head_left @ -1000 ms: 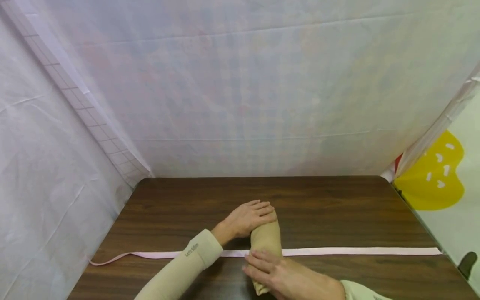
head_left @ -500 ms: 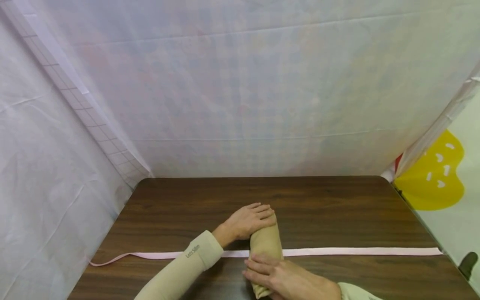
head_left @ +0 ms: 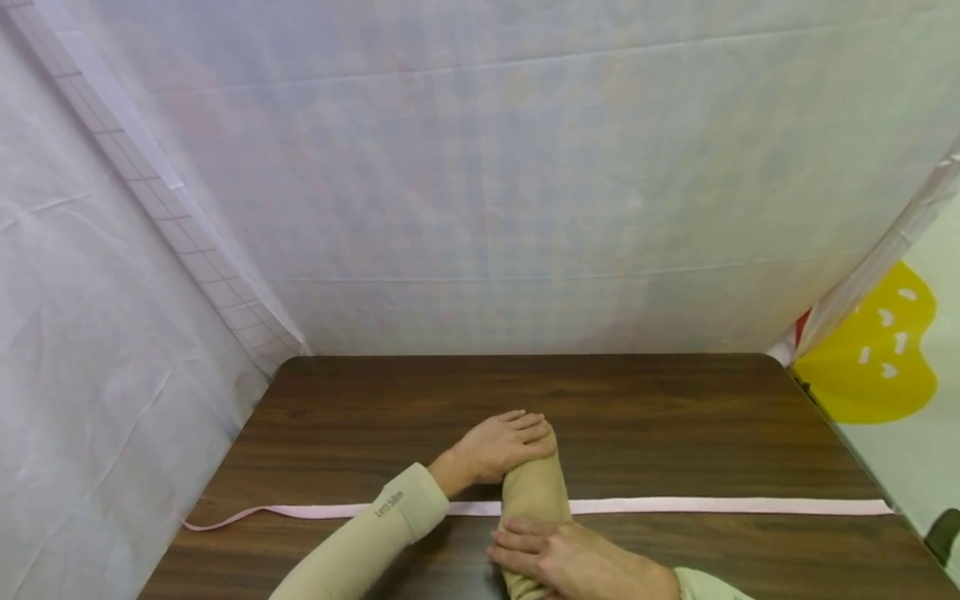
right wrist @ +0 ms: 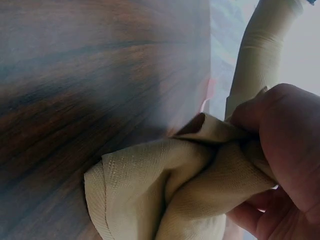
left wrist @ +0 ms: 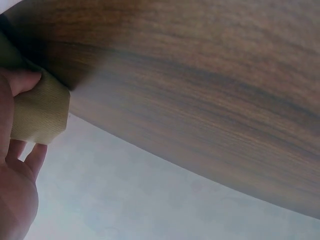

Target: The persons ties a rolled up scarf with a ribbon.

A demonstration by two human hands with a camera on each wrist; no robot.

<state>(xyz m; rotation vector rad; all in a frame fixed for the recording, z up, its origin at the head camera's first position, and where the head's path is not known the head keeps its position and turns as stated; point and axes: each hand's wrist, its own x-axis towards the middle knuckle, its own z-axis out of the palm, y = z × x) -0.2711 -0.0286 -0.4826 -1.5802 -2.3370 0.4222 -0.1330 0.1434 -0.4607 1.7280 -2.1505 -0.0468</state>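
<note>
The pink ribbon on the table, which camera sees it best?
The head view. There the pink ribbon lies flat across the table, side to side, and passes under the rolled tan cloth that both hands hold. The left wrist view shows none of it. The right wrist view shows only a small pink bit, too blurred to be sure.

A dark brown wooden table (head_left: 675, 425) with a visible grain fills the lower part of the scene, its far corners rounded. A narrow pale pink ribbon (head_left: 720, 505) lies flat on it, running from left to right along the near part of the surface. A rolled tan cloth (head_left: 534, 492) rests across the ribbon near the middle, its length pointing from near to far.
</note>
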